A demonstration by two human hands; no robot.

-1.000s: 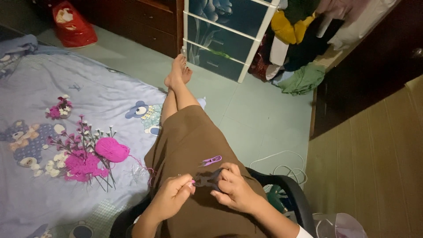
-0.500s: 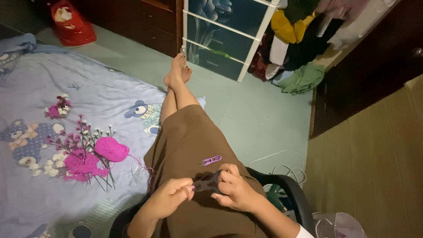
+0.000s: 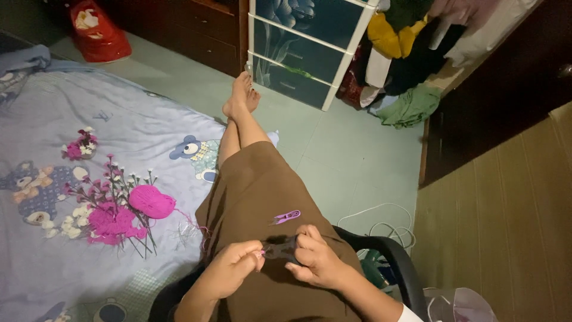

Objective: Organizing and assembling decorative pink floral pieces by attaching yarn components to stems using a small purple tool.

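Dark piece: a small dark item (image 3: 280, 247) sat over the lap on the brown skirt (image 3: 262, 197).
Left hand (image 3: 229, 274): fingertips pinched its left end.
Right hand (image 3: 316, 259): fingers closed on its right end.
Purple snips (image 3: 286, 217): lay on the skirt, just beyond the hands.
Pink yarn ball (image 3: 152, 201): lay on the blue sheet (image 3: 131, 128), well apart.

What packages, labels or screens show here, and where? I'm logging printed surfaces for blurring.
Red bag: on the floor at top left, soft and glossy, with a pale picture on its front.
Plastic bag: bottom right beside the chair, clear and crumpled.
No screens or signs in view.
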